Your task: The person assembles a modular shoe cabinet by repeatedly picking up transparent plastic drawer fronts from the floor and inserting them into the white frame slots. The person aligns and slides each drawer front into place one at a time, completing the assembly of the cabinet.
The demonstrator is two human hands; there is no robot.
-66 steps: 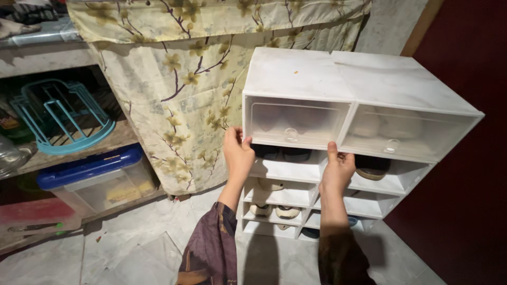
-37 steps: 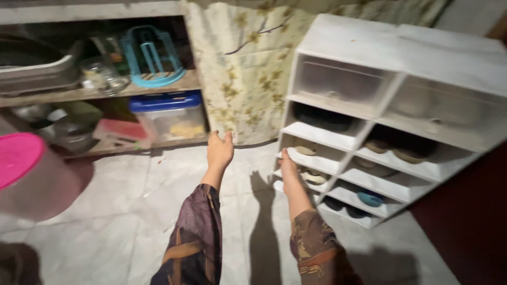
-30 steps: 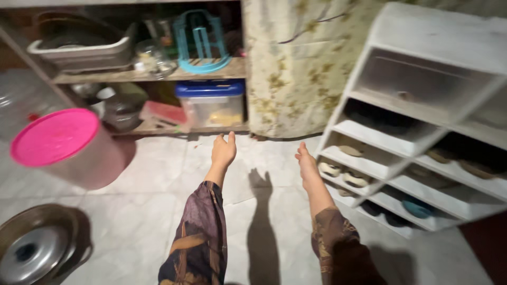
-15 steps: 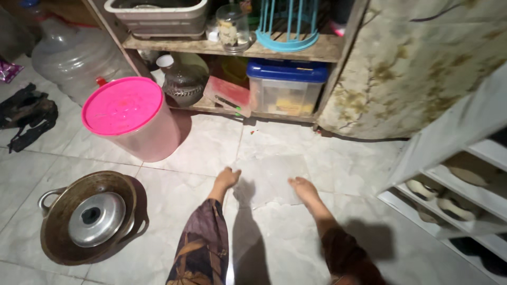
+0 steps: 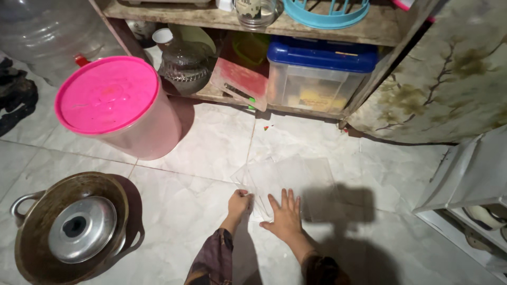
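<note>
Several clear plastic panels (image 5: pixel 296 177) lie flat in a loose stack on the pale tiled floor. My left hand (image 5: pixel 240 202) has its fingers curled on the near left edge of the stack. My right hand (image 5: pixel 285 215) rests flat, fingers spread, on top of the panels' near edge. Both sleeves are dark and patterned.
A bucket with a pink lid (image 5: pixel 108 93) stands at the left; a metal pot with a lid (image 5: pixel 71 227) sits at the lower left. A wooden shelf (image 5: pixel 296 24) holds a blue-lidded clear box (image 5: pixel 317 76). A floral curtain (image 5: pixel 459 79) and white shoe rack (image 5: pixel 470 174) are at the right.
My hands left the white shoe rack. The view swung left and down to the floor. Both hands came down onto the clear panels.
</note>
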